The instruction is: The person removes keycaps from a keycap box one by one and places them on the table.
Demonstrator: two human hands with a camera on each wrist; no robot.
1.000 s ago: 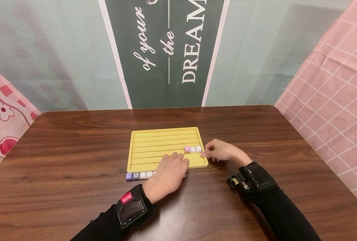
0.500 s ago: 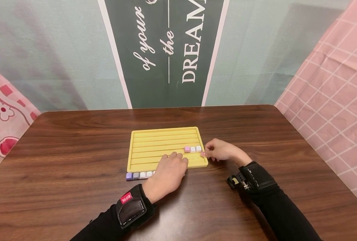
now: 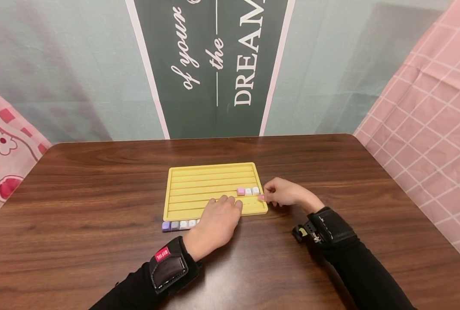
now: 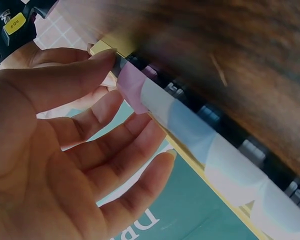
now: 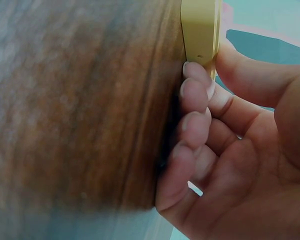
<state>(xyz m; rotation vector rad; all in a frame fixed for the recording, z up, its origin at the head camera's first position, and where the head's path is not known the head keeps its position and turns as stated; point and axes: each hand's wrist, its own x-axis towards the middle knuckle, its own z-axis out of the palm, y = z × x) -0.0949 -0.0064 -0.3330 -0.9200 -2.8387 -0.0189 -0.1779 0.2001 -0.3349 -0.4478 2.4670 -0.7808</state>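
Note:
A yellow ridged tray [image 3: 199, 181] lies on the table, with one pink keycap [image 3: 240, 192] and two white keycaps near its right side. Along its front edge runs a row of keycaps [image 3: 184, 225], partly hidden under my left hand [image 3: 219, 217]. In the left wrist view, thumb and index finger close around a dark keycap [image 4: 120, 64] at the row's end, beside a pink keycap [image 4: 132, 87]; the other fingers curl loosely. My right hand [image 3: 284, 192] grips the tray's right edge, its thumb over the rim and its curled fingers against the side.
The brown wooden table [image 3: 98, 185] extends around the tray on all sides. Behind it hangs a curtain [image 3: 323, 64] with a dark lettered panel. Pink patterned cloth [image 3: 427, 107] hangs at the right, and another at the left.
Both hands, the tray and the keycaps hold nearly the same places. The head view has shifted very slightly.

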